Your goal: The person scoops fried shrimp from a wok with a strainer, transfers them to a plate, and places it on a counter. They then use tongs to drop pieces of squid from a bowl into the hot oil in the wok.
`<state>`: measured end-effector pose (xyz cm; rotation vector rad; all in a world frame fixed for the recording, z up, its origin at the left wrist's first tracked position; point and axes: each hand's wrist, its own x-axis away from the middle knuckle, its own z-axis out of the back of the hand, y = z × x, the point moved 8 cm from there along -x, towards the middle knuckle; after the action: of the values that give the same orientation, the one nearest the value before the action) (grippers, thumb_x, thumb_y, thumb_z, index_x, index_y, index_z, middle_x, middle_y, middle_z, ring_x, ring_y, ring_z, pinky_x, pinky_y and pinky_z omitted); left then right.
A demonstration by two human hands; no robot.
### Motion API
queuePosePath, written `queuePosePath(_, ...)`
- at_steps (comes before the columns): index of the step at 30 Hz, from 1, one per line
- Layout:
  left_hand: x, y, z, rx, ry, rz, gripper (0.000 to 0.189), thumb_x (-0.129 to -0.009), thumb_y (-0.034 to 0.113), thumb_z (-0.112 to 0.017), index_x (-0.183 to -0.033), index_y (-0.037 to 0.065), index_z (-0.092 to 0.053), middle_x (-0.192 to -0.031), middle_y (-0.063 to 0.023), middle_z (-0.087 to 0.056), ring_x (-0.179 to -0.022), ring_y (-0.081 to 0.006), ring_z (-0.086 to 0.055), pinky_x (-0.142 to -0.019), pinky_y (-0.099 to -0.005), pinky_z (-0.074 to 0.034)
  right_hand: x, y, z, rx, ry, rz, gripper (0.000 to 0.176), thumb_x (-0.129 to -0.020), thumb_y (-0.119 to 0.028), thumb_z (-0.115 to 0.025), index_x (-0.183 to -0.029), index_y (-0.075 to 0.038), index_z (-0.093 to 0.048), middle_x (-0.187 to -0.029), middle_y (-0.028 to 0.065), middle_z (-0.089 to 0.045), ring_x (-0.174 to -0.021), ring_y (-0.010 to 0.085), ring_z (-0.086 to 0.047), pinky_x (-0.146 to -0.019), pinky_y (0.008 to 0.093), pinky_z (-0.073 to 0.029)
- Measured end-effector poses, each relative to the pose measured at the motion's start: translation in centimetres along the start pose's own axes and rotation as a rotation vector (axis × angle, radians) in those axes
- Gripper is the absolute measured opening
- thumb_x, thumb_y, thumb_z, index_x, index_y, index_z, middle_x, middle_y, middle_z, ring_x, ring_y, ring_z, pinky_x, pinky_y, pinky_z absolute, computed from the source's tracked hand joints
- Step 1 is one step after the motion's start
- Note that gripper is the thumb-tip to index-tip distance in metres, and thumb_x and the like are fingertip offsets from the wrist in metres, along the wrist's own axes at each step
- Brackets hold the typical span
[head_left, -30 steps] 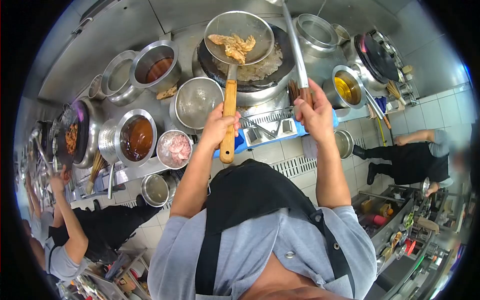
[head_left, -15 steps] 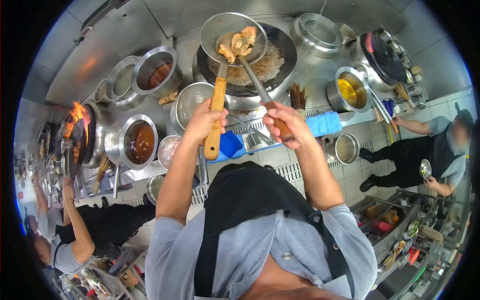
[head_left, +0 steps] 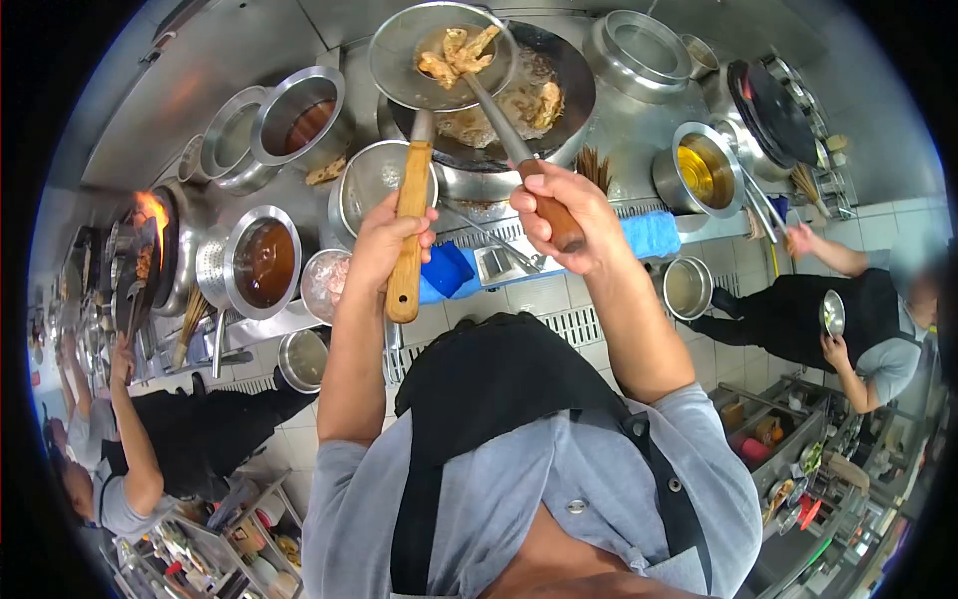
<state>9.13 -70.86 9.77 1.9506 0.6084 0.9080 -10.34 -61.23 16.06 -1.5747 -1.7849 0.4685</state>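
Note:
My left hand (head_left: 392, 240) grips the light wooden handle of a round mesh strainer (head_left: 399, 62). The strainer is held over the left part of a black wok (head_left: 581, 100) and has a few golden fried pieces (head_left: 461, 56) in it. My right hand (head_left: 571, 215) is wrapped around the dark wooden handle of a metal cooking utensil (head_left: 496, 118). Its shaft reaches up to the pieces in the strainer, and its head is hidden there. Bubbling oil (head_left: 477, 127) fills the wok, with another fried piece (head_left: 548, 104) at its right side.
An empty strainer bowl (head_left: 361, 205) sits left of the wok, beside pots of brown sauce (head_left: 265, 270). At right stands a pot of yellow oil (head_left: 699, 175). Blue cloths (head_left: 649, 235) lie along the counter edge. Co-workers stand on both sides, the left one near a flaming wok (head_left: 150, 250).
The strainer has shifted left and slightly up, and the fried pieces in it lie differently. A fried piece now shows at the right side of the wok. Both hands keep their grips.

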Motion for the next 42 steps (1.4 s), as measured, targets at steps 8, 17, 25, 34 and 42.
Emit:
queuePosePath(8, 0.4, 1.9, 4.1, -0.481, 0.068, -0.004, 0.055, -0.087, 0.002, -0.063, -0.139, 0.001, -0.046, -0.088, -0.0063, -0.058, -0.065, -0.0149, -0.061, -0.05, -0.0313, -0.054, 5.4, 1.6, -2.5, -0.151, 0.016, 0.076, 0.039, -0.1, -0.018, -0.055, -0.134, 0.001, -0.051, -0.086, 0.0061, -0.052, -0.051, 0.0091, -0.049, -0.035, 0.0209, -0.039)
queuePosePath(17, -4.6, 0.1, 3.5, -0.11, -0.257, 0.237, 0.03, -0.091, 0.003, -0.062, -0.118, -0.004, -0.054, -0.097, -0.0117, -0.065, -0.068, -0.0138, -0.061, -0.056, -0.0278, -0.055, 8.6, -0.2, -0.6, 0.142, 0.285, 0.204, 0.02, -0.094, -0.016, -0.062, -0.105, -0.003, -0.052, -0.081, 0.0067, -0.058, -0.05, 0.0115, -0.054, -0.036, 0.0247, -0.04)
queuePosePath(25, -0.2, 1.1, 2.1, 0.037, -0.288, 0.146, 0.039, -0.09, 0.002, -0.062, -0.128, -0.002, -0.052, -0.103, -0.0105, -0.065, -0.07, -0.0135, -0.061, -0.054, -0.0277, -0.054, 9.2, -2.7, 0.4, 0.328, 0.425, 0.28, 0.02, -0.09, -0.012, -0.063, -0.103, 0.0, -0.053, -0.077, 0.0068, -0.059, -0.047, 0.0136, -0.054, -0.036, 0.0246, -0.039)
queuePosePath(34, -0.2, 1.5, -0.3, 0.0, -0.282, -0.019, 0.045, -0.09, 0.003, -0.063, -0.133, 0.001, -0.049, -0.101, -0.0085, -0.063, -0.068, -0.0142, -0.062, -0.054, -0.0294, -0.055, 5.0, 0.3, 1.6, 0.95, 0.536, 0.29, 0.059, -0.083, -0.003, -0.06, -0.141, 0.007, -0.05, -0.077, 0.0064, -0.061, -0.063, 0.0147, -0.06, -0.054, 0.0301, -0.048)
queuePosePath(42, -0.1, -0.5, 0.7, 0.061, -0.264, -0.029, 0.048, -0.089, 0.001, -0.062, -0.135, 0.001, -0.048, -0.103, -0.0082, -0.062, -0.069, -0.0139, -0.061, -0.054, -0.0296, -0.055, 5.4, -3.1, 2.0, 1.374, 0.702, 0.401, 0.074, -0.082, -0.003, -0.059, -0.153, -0.001, -0.04, -0.099, 0.0257, -0.068, -0.089, 0.0312, -0.069, -0.085, 0.0364, -0.052)
